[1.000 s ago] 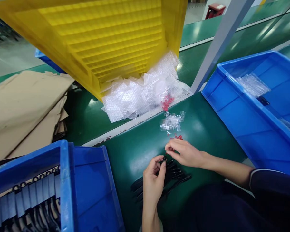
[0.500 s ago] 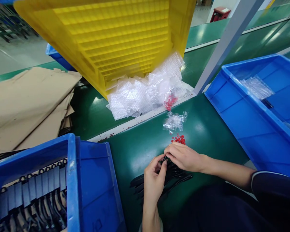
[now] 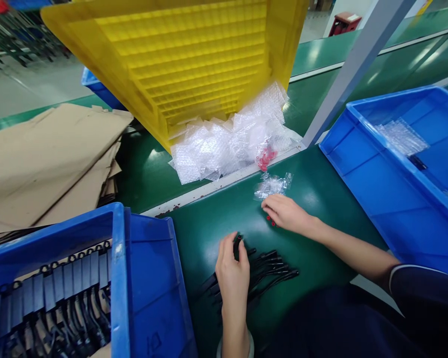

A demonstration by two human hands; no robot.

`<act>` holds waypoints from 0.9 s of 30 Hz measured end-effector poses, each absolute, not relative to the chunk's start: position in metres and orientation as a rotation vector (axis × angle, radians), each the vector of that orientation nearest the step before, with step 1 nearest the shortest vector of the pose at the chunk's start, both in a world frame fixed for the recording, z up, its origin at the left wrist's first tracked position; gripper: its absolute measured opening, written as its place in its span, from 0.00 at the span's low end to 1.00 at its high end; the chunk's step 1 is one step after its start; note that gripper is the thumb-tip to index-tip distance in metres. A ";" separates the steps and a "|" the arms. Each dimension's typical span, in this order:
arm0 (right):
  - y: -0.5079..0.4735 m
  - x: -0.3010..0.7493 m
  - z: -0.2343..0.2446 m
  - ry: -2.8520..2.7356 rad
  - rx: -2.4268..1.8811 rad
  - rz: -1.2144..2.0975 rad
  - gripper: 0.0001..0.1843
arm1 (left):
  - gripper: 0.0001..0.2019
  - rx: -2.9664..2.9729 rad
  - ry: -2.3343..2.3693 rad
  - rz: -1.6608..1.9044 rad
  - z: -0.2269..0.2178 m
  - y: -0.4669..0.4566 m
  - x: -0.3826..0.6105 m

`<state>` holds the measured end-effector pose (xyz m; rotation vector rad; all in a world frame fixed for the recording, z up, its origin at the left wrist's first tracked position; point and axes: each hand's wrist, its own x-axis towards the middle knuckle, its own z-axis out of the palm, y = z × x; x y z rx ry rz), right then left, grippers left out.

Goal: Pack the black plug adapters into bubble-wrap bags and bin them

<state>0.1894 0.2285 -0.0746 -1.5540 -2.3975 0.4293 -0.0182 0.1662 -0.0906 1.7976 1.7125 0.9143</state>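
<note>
My left hand [image 3: 232, 276] is closed around a black cable end [image 3: 238, 239], whose tip stands up between thumb and fingers. Beneath and beside it, several black cables [image 3: 272, 271] lie side by side on the green tabletop [image 3: 205, 223]. My right hand [image 3: 289, 215] is over a pile of small red rings [image 3: 271, 220], most of them hidden under it. Its fingertips are pressed together; whether a ring is between them cannot be seen. Just behind those fingers lie small clear plastic pieces [image 3: 272, 186].
A blue bin [image 3: 155, 278] of black cabled parts stands at left, another blue bin [image 3: 377, 179] at right. Behind are bubble bags [image 3: 224, 146], a bag of red rings [image 3: 266, 158], a tilted yellow crate [image 3: 194, 59], a grey post [image 3: 358, 69] and cardboard sheets [image 3: 48, 159].
My hands have come apart. The right one has moved away from the cable end to the red rings; the left one has shifted slightly left, still with the cable end.
</note>
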 end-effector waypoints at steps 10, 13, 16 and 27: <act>0.251 0.201 -0.095 -2.524 -1.692 0.396 0.07 | 0.05 2.095 1.431 0.737 -0.087 0.161 -0.014; 0.250 0.199 -0.096 -2.552 -1.676 0.412 0.08 | 0.05 2.140 1.402 0.558 -0.088 0.157 -0.011; 0.250 0.197 -0.096 -2.532 -1.665 0.423 0.09 | 0.04 2.152 1.306 0.433 -0.087 0.153 -0.006; 0.198 0.188 -0.065 -2.210 -1.390 0.773 0.05 | 0.06 1.876 1.245 0.441 -0.083 0.155 0.001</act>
